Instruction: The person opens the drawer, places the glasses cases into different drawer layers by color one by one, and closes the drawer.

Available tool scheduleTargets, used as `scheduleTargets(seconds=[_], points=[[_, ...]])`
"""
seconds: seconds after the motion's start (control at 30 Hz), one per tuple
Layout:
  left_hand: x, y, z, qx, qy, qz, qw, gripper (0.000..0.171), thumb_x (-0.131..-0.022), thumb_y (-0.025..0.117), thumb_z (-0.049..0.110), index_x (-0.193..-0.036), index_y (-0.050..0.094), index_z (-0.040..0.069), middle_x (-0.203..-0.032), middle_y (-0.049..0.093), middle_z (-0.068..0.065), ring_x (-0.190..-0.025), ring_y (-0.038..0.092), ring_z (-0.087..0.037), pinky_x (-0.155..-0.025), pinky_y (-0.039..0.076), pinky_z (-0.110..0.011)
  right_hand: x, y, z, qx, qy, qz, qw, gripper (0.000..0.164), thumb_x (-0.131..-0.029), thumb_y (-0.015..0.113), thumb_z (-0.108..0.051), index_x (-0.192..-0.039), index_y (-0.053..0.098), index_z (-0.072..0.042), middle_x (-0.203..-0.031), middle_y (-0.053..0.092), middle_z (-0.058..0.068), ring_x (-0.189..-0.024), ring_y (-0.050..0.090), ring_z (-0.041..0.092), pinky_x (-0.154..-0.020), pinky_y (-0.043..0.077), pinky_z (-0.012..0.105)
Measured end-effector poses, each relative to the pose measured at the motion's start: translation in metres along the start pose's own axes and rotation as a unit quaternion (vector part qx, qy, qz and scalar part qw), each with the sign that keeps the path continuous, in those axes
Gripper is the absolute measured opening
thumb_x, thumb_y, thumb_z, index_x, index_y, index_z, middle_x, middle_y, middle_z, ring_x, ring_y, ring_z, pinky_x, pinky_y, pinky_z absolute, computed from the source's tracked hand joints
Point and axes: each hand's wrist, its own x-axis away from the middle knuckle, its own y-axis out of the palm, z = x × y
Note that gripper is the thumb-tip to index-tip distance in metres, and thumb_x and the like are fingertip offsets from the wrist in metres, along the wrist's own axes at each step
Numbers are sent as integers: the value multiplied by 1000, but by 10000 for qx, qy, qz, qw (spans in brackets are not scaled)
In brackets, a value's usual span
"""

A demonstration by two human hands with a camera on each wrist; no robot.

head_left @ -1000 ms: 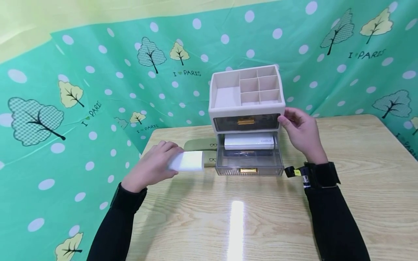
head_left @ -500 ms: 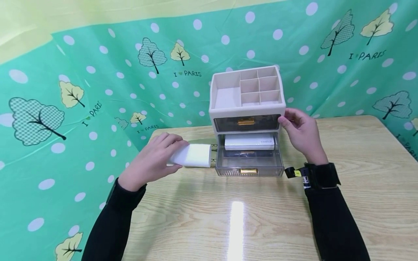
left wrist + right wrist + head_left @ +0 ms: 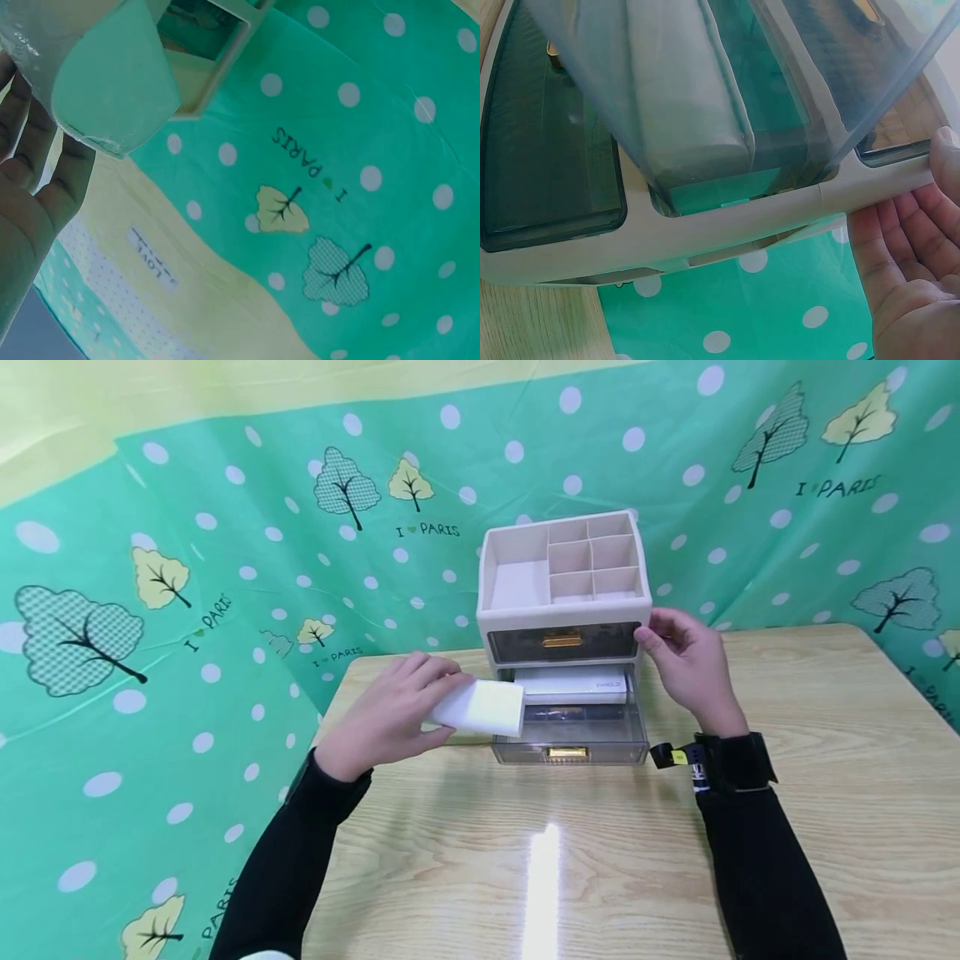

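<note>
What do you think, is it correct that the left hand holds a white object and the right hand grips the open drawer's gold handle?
Not the handle: the head view shows the right hand gripping the side edge of the organizer. The left hand does hold the white object.

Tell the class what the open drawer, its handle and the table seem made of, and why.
Drawer: grey-tinted, glossy plastic, probably; a box shows through it in the right wrist view.
Handle: shiny gold-coloured metal or metallised plastic; it glints.
Table: pale wood or wood-look laminate, glossy; grain lines and a light streak show.
</note>
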Motion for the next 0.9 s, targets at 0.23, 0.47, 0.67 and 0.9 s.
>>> scheduleTargets(seconds=[0.23, 0.47, 0.67, 0.9], points=[[-20, 12, 7, -203, 255, 60, 9994, 67, -76, 89, 22, -135, 62, 7, -124, 62, -9, -109, 54, -29, -86, 48, -41, 0, 1, 2, -34, -26, 13, 10000, 37, -102, 66, -23, -127, 65, 3, -112, 69, 10, -98, 63, 9, -85, 52, 13], [-42, 21, 11, -278, 618, 51, 9977, 64, -78, 86, 24, -136, 62, 6, -124, 62, -9, -108, 54, -28, -83, 49, -38, -2, 1, 2, -33, -18, 9, 10000, 36, -101, 67, -20, -130, 65, 2, -115, 68, 16, -99, 62, 6, -85, 51, 12], [-57, 27, 12, -266, 759, -44, 9967, 64, -79, 86, 25, -136, 63, 7, -125, 62, -9, -110, 54, -27, -83, 48, -38, -2, 1, 1, -33, -54, 33, 10000, 34, -101, 68, -17, -129, 66, 2, -113, 68, 17, -97, 61, 6, -83, 50, 11], [-71, 35, 16, -314, 963, -143, 9948, 65, -79, 87, 29, -136, 63, 8, -126, 62, -9, -111, 54, -27, -86, 49, -38, -1, 1, 2, -88, -4, 26, 10000, 36, -101, 68, -18, -130, 65, 2, -115, 68, 17, -99, 62, 7, -86, 51, 12]])
